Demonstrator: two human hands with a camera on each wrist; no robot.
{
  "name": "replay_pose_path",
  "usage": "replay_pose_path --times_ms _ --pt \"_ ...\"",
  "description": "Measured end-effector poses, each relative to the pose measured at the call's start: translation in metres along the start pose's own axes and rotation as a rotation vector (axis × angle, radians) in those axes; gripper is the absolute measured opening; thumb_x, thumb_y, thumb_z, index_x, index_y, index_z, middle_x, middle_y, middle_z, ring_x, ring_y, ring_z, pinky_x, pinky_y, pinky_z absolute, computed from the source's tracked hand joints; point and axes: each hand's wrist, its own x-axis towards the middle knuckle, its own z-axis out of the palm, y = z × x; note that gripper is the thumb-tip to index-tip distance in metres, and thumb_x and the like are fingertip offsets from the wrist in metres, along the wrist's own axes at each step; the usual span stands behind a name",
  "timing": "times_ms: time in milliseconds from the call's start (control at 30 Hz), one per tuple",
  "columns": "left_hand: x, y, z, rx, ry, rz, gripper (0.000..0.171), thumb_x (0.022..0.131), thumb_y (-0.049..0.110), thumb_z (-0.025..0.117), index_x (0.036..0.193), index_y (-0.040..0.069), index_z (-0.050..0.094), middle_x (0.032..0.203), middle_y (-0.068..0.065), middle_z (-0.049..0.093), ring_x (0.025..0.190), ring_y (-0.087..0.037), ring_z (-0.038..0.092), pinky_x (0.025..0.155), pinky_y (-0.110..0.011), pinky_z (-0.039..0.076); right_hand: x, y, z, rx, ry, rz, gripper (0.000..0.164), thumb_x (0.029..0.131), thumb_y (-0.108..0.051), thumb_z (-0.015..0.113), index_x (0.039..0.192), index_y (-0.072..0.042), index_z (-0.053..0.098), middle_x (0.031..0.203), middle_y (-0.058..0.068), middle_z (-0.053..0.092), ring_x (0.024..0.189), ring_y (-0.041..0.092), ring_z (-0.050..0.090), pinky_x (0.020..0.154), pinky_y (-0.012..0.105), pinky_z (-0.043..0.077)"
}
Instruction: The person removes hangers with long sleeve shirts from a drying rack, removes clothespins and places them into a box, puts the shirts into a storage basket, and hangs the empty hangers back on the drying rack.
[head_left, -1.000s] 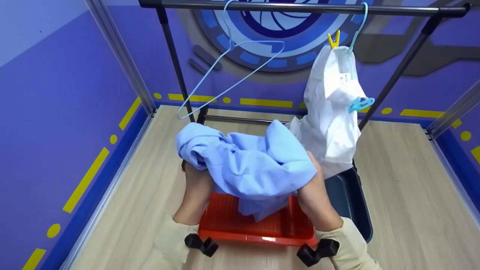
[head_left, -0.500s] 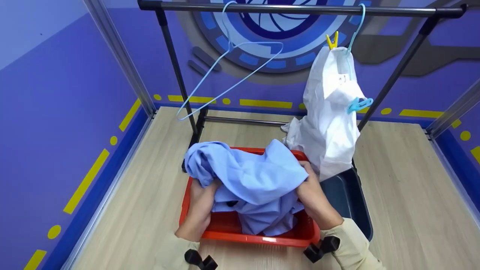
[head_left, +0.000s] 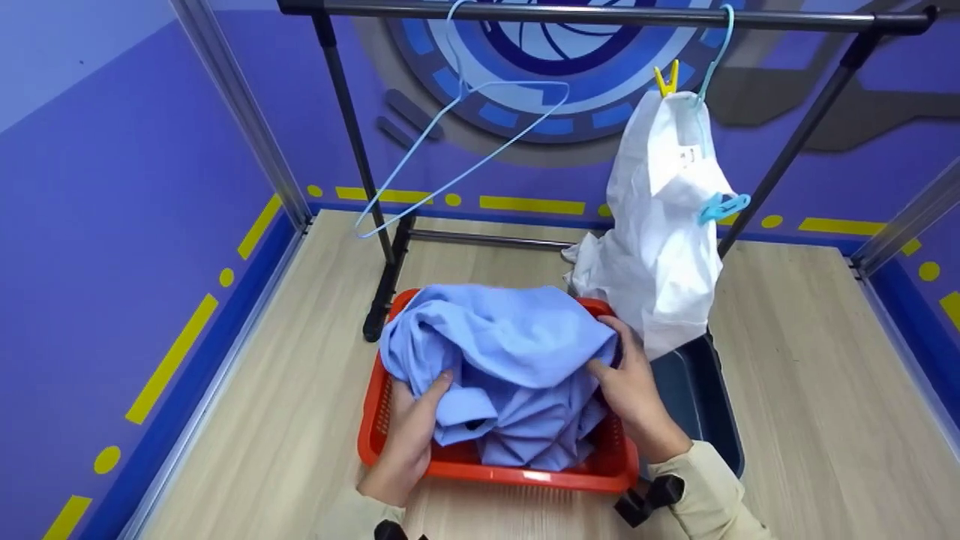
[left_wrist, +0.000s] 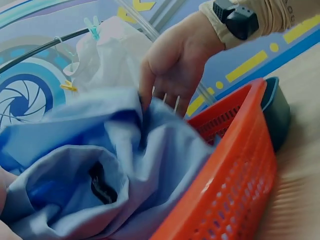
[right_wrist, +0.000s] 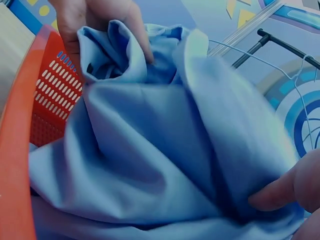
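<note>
A crumpled light blue shirt (head_left: 517, 345) lies bunched over and partly inside the red basket (head_left: 517, 475). At its left side my left hand (head_left: 412, 427) holds the cloth, thumb on top beside a folded band with a dark spot inside. My right hand (head_left: 630, 382) pinches the shirt's right edge between thumb and fingers; the left wrist view shows this right hand (left_wrist: 177, 60) beyond the cloth. In the right wrist view, my left hand (right_wrist: 100, 20) is behind a rolled opening of the fabric. Folds hide some fingertips.
Above stands a black clothes rack (head_left: 600, 15) with a bare blue hanger (head_left: 465, 165). To its right hangs a white garment (head_left: 660, 225) with a yellow clothespin (head_left: 666, 79) and a blue clothespin (head_left: 722, 208). A dark basin (head_left: 694, 397) sits right of the basket.
Both hands have lowered the blue shirt from above the basket down into it. The left hand has shifted toward me, and a folded band now shows beside its thumb.
</note>
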Motion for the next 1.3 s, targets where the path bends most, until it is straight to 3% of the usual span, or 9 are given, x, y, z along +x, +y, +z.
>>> replay_pose_path --times_ms 333,600,700,833,967,1033,1133,1200,1300 --pt "-0.017 0.0 0.002 0.059 0.017 -0.109 0.087 0.096 0.019 0.056 0.152 -0.002 -0.007 0.162 -0.02 -0.003 0.15 -0.034 0.004 0.121 -0.049 0.009 -0.003 0.003 0.002 -0.017 -0.021 0.027 0.06 0.088 -0.006 0.065 0.142 0.001 0.039 0.156 0.021 0.021 0.147 0.033 0.019 0.12 0.044 0.016" --pt "-0.042 0.008 0.006 0.011 -0.175 -0.182 0.081 0.099 0.02 0.05 0.15 -0.008 -0.007 0.158 -0.029 -0.004 0.147 -0.04 0.01 0.116 -0.053 0.024 -0.005 -0.001 0.004 -0.076 -0.082 0.017 0.066 0.091 -0.013 0.064 0.146 0.006 0.032 0.161 0.02 0.01 0.15 0.034 0.01 0.121 0.047 0.012" --pt "-0.049 0.008 0.005 0.055 -0.256 -0.19 0.078 0.1 0.022 0.049 0.148 -0.013 -0.001 0.157 -0.033 0.001 0.146 -0.042 0.013 0.115 -0.052 0.025 -0.004 -0.001 0.005 -0.088 -0.102 0.007 0.067 0.091 -0.014 0.065 0.146 0.007 0.032 0.161 0.02 0.011 0.149 0.034 0.012 0.121 0.047 0.013" --pt "-0.054 0.011 0.003 0.145 -0.343 -0.192 0.07 0.1 0.025 0.048 0.146 -0.018 0.015 0.153 -0.033 0.022 0.143 -0.04 0.026 0.115 -0.053 0.025 -0.003 -0.002 0.004 -0.123 -0.126 0.005 0.067 0.091 -0.017 0.065 0.146 0.006 0.033 0.161 0.02 0.012 0.149 0.035 0.014 0.12 0.048 0.014" --pt "-0.052 0.022 0.001 0.261 -0.334 -0.154 0.063 0.099 0.029 0.052 0.14 -0.016 0.035 0.15 -0.028 0.035 0.144 -0.038 0.025 0.117 -0.054 0.02 -0.002 -0.004 0.002 -0.153 -0.132 0.001 0.067 0.092 -0.02 0.065 0.146 0.005 0.034 0.162 0.019 0.009 0.149 0.035 0.012 0.12 0.048 0.014" --pt "-0.05 0.028 -0.002 0.331 -0.296 -0.112 0.056 0.098 0.03 0.054 0.133 -0.013 0.048 0.147 -0.027 0.039 0.146 -0.041 0.015 0.118 -0.055 0.013 -0.001 -0.006 0.002 -0.179 -0.129 -0.015 0.066 0.092 -0.021 0.064 0.145 0.005 0.036 0.162 0.019 0.007 0.15 0.035 0.01 0.12 0.049 0.013" --pt "-0.048 0.034 -0.006 0.416 -0.258 -0.075 0.04 0.097 0.028 0.055 0.101 -0.009 0.067 0.142 -0.026 0.047 0.147 -0.045 0.001 0.118 -0.056 0.002 0.0 -0.009 0.001 -0.22 -0.12 -0.059 0.062 0.092 -0.02 0.064 0.143 0.005 0.039 0.162 0.019 0.005 0.15 0.036 0.008 0.12 0.05 0.013" --pt "-0.049 0.035 -0.008 0.468 -0.243 -0.072 0.039 0.097 0.029 0.055 0.076 -0.003 0.064 0.137 -0.024 0.052 0.146 -0.045 -0.001 0.118 -0.057 -0.001 0.001 -0.011 0.002 -0.244 -0.119 -0.099 0.059 0.092 -0.019 0.064 0.142 0.005 0.042 0.162 0.018 0.005 0.15 0.037 0.008 0.119 0.051 0.013" --pt "-0.049 0.034 -0.009 0.508 -0.23 -0.07 0.041 0.096 0.031 0.057 0.066 0.003 0.058 0.145 -0.029 0.041 0.146 -0.045 0.001 0.117 -0.058 0.0 0.004 -0.015 0.003 -0.273 -0.115 -0.153 0.056 0.092 -0.019 0.064 0.14 0.003 0.045 0.163 0.016 0.006 0.149 0.037 0.009 0.119 0.052 0.015"
